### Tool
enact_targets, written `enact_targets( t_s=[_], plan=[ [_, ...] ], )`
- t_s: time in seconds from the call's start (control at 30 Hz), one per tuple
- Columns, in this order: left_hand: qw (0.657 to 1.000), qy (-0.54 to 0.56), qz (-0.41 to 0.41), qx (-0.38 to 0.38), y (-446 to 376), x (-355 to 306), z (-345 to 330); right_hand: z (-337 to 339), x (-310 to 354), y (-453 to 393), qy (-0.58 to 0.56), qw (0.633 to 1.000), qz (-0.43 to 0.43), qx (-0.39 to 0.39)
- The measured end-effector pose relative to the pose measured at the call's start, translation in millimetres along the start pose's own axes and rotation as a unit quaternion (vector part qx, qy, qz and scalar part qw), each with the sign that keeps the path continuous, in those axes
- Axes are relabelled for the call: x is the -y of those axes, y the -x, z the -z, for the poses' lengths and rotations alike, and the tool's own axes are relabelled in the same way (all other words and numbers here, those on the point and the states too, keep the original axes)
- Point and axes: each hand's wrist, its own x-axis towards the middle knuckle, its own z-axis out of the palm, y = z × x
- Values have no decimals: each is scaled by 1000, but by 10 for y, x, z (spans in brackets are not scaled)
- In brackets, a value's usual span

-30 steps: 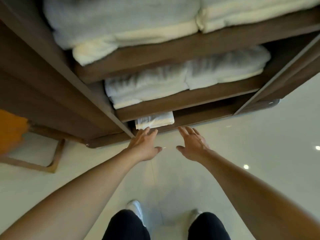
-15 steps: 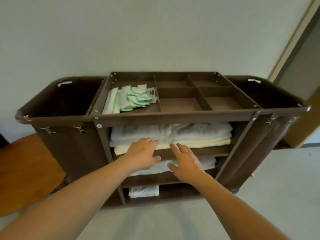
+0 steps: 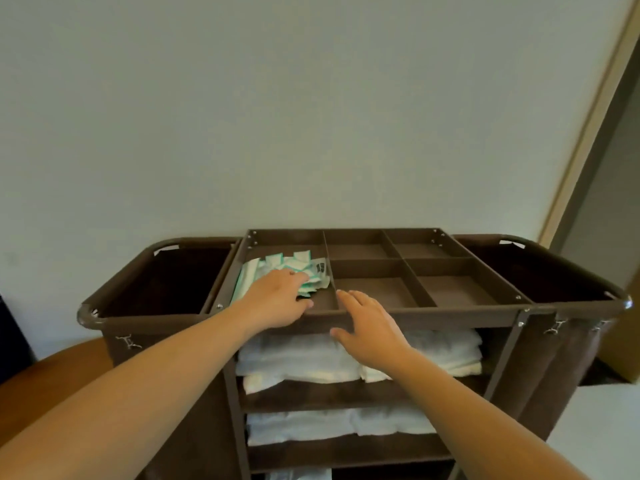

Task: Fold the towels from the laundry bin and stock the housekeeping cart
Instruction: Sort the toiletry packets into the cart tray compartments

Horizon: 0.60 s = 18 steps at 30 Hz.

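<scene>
Head view: folded towels lying stacked on the housekeeping cart shelves, both hands reaching over its top tray.

Filling the upper shelf, white and side by side; more towels lying on the shelf below, and a sliver of another showing at the bottom edge. Resting on green-and-white sachets in the tray's left compartment, left hand, fingers curving down onto the pile; whether pinching any, cannot tell. Hovering at the tray's front rim just beside the divider, right hand, grip spread, fingers straight, holding nothing. Hanging at either end of the cart, dark brown fabric bags. Standing behind, a pale wall.
</scene>
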Motion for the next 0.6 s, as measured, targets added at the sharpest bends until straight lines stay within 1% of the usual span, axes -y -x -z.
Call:
enact_targets(
  t_s=[0.23,0.37,0.47,0.6],
  plan=[
    [1000,-4,15,-9,-781,638,-53,-81,39,-890,8,1000,-4,-7],
    [999,19,28,-26,-1182,1003,-192,-239,63,-1325,-40,998,-40,-21],
    [998,30,45,-20,-1408,1278,-326,-396,61,-1604,-67,996,-60,-17],
    [995,71,63,-24,-1662,1544,-525,-531,38,-1952,-93,992,-85,-6]
  ],
)
